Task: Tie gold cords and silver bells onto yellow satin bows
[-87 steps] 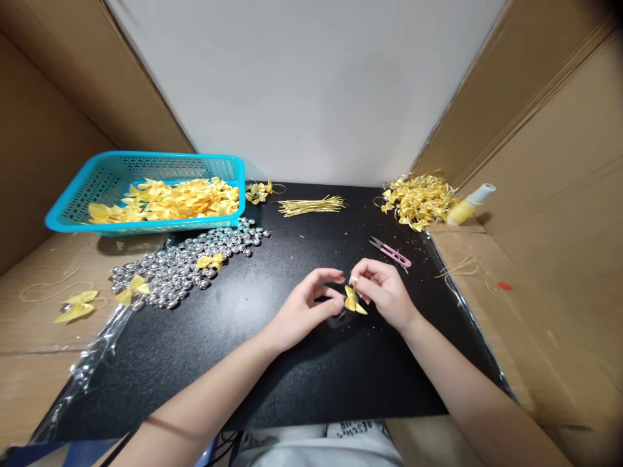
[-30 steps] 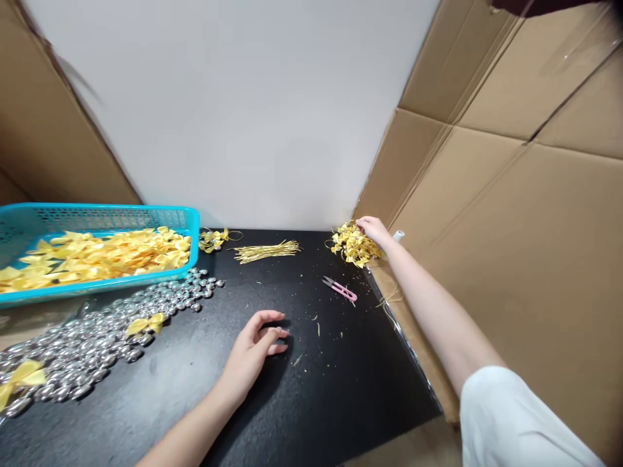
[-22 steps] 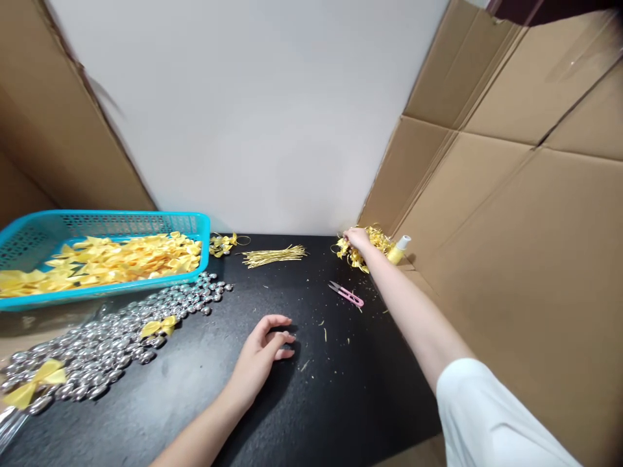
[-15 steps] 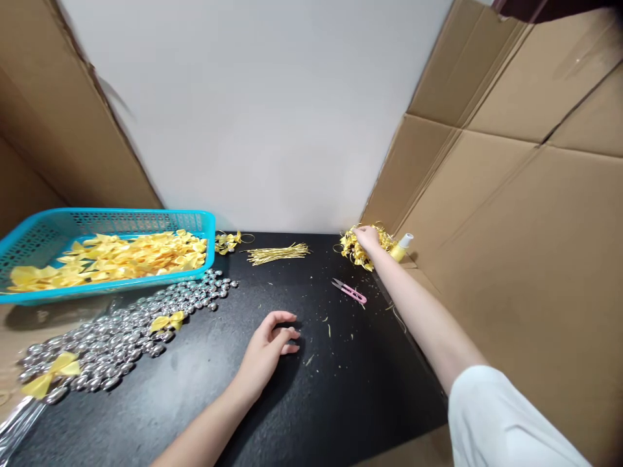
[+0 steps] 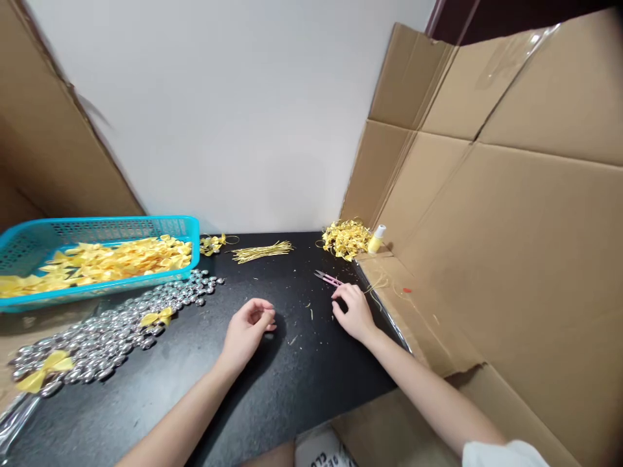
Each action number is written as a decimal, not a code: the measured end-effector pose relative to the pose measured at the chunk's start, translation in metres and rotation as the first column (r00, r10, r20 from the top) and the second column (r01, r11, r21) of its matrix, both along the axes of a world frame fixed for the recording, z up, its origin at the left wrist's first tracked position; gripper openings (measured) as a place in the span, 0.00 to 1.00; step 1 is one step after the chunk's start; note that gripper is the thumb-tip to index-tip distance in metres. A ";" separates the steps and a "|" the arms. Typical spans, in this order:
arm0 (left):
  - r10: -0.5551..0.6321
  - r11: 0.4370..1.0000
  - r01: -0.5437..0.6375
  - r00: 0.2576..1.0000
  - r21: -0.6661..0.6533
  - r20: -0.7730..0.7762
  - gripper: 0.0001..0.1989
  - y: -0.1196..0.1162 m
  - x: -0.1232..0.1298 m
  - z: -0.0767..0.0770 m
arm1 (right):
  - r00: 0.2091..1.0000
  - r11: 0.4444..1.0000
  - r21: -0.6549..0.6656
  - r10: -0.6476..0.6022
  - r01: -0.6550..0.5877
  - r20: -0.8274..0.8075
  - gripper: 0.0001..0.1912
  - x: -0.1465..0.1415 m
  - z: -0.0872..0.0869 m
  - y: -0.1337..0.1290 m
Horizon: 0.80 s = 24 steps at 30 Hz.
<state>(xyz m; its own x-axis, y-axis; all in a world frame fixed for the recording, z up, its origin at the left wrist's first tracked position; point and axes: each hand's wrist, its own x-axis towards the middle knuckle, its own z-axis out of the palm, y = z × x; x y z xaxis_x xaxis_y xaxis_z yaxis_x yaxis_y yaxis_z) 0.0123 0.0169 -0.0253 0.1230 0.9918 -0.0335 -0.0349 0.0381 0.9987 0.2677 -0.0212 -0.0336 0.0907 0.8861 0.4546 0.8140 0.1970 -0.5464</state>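
My left hand (image 5: 247, 331) hovers above the middle of the black table, its fingers loosely curled with nothing visible in them. On the right, my right hand (image 5: 355, 312) has thumb and fingers apart and holds nothing that I can see. It is close to a pair of pink thread snips (image 5: 329, 279) and partly covers their handle; whether it touches them I cannot tell. Behind it lies a pile of yellow bows with gold ties (image 5: 346, 239). A bundle of gold twist ties (image 5: 263, 251) lies along the back of the table.
A blue basket (image 5: 195, 250) of yellow ribbon bows (image 5: 121, 258) stands at left. Before it spread many silver beads (image 5: 114, 334), with two loose bows on them. A small yellow bottle with a white cap (image 5: 376, 240) stands beside the pile. Cardboard walls (image 5: 511, 246) flank both sides.
My right hand has left the pile of bows and come back toward me, beside the snips. My left hand's fingers have curled closer together. The view has shifted somewhat to the right.
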 end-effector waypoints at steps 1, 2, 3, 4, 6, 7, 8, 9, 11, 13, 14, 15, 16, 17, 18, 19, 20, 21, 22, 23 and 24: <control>0.043 0.997 -0.039 0.997 0.062 -0.059 0.16 0.003 -0.002 -0.001 | 0.999 1.000 -0.014 -0.024 0.024 0.025 0.05 -0.001 -0.003 0.000; 0.083 0.993 -0.076 0.993 0.093 -0.078 0.15 0.007 -0.005 -0.002 | 0.997 0.998 -0.026 -0.056 0.057 0.046 0.06 -0.001 -0.004 0.002; 0.121 0.987 -0.110 0.988 0.117 -0.092 0.15 0.010 -0.009 -0.002 | 0.994 0.995 -0.038 -0.089 0.092 0.064 0.06 -0.001 -0.004 0.007; 0.163 0.979 -0.148 0.981 0.141 -0.103 0.14 0.013 -0.012 -0.003 | 0.989 0.991 -0.051 -0.121 0.126 0.081 0.07 0.000 -0.004 0.013; 0.251 0.955 -0.223 0.959 0.193 -0.130 0.14 0.019 -0.020 -0.004 | 0.979 0.981 -0.081 -0.168 0.178 0.115 0.07 0.001 -0.003 0.028; 0.283 0.944 -0.248 0.948 0.220 -0.146 0.14 0.022 -0.023 -0.005 | 0.974 0.975 -0.096 -0.185 0.198 0.132 0.07 0.002 -0.002 0.036; 0.306 0.933 -0.262 0.938 0.245 -0.162 0.13 0.024 -0.025 -0.006 | 0.968 0.970 -0.108 -0.201 0.218 0.149 0.06 0.001 -0.002 0.042; 0.319 0.926 -0.265 0.931 0.269 -0.180 0.12 0.025 -0.027 -0.006 | 0.962 0.964 -0.118 -0.218 0.238 0.163 0.07 0.001 -0.002 0.048; 0.332 0.913 -0.253 0.918 0.321 -0.219 0.11 0.025 -0.029 -0.008 | 0.951 0.953 -0.132 -0.246 0.272 0.187 0.08 0.000 -0.003 0.056; 0.338 0.900 -0.223 0.900 0.374 -0.275 0.10 0.023 -0.029 -0.010 | 0.945 0.947 -0.142 -0.256 0.288 0.205 0.09 -0.001 -0.003 0.059; 0.340 0.894 -0.204 0.888 0.400 -0.308 0.10 0.022 -0.029 -0.011 | 0.944 0.947 -0.145 -0.254 0.287 0.212 0.09 -0.001 -0.004 0.059; 0.337 0.890 -0.176 0.875 0.421 -0.347 0.09 0.022 -0.028 -0.011 | 0.944 0.947 -0.148 -0.249 0.284 0.218 0.09 -0.001 -0.004 0.058; 0.336 0.887 -0.149 0.858 0.438 -0.388 0.08 0.022 -0.028 -0.012 | 0.944 0.948 -0.149 -0.245 0.281 0.222 0.09 -0.001 -0.004 0.058; 0.335 0.884 -0.121 0.838 0.452 -0.431 0.06 0.024 -0.028 -0.012 | 0.944 0.949 -0.150 -0.241 0.278 0.224 0.09 0.000 -0.005 0.057; 0.336 0.882 -0.094 0.813 0.462 -0.476 0.06 0.027 -0.028 -0.012 | 0.945 0.949 -0.151 -0.238 0.275 0.224 0.09 0.001 -0.005 0.057; 0.339 0.882 -0.069 0.782 0.467 -0.524 0.05 0.032 -0.028 -0.012 | 0.946 0.950 -0.152 -0.235 0.272 0.223 0.10 0.002 -0.006 0.057; 0.340 0.884 -0.045 0.744 0.465 -0.575 0.04 0.039 -0.029 -0.011 | 0.947 0.951 -0.153 -0.233 0.270 0.222 0.10 0.003 -0.007 0.057; 0.344 0.887 -0.023 0.700 0.462 -0.626 0.04 0.048 -0.030 -0.010 | 0.948 0.952 -0.155 -0.228 0.265 0.222 0.11 0.003 -0.007 0.058; 0.352 0.889 -0.007 0.649 0.458 -0.674 0.04 0.057 -0.031 -0.009 | 0.949 0.953 -0.157 -0.222 0.260 0.222 0.10 0.004 -0.008 0.059; 0.361 0.890 0.011 0.596 0.456 -0.718 0.06 0.068 -0.032 -0.007 | 0.951 0.954 -0.158 -0.215 0.253 0.221 0.10 0.004 -0.009 0.059; 0.366 0.891 0.031 0.542 0.453 -0.756 0.10 0.079 -0.032 -0.004 | 0.953 0.956 -0.160 -0.208 0.245 0.221 0.10 0.005 -0.010 0.060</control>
<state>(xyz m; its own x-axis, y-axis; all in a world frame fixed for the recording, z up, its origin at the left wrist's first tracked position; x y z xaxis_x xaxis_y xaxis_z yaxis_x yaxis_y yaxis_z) -0.0198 0.0959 -0.0295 0.0689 0.9376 0.3407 0.8207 -0.2475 0.5150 0.2727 0.0387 -0.0439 0.2230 0.9223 0.3156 0.9213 -0.0936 -0.3773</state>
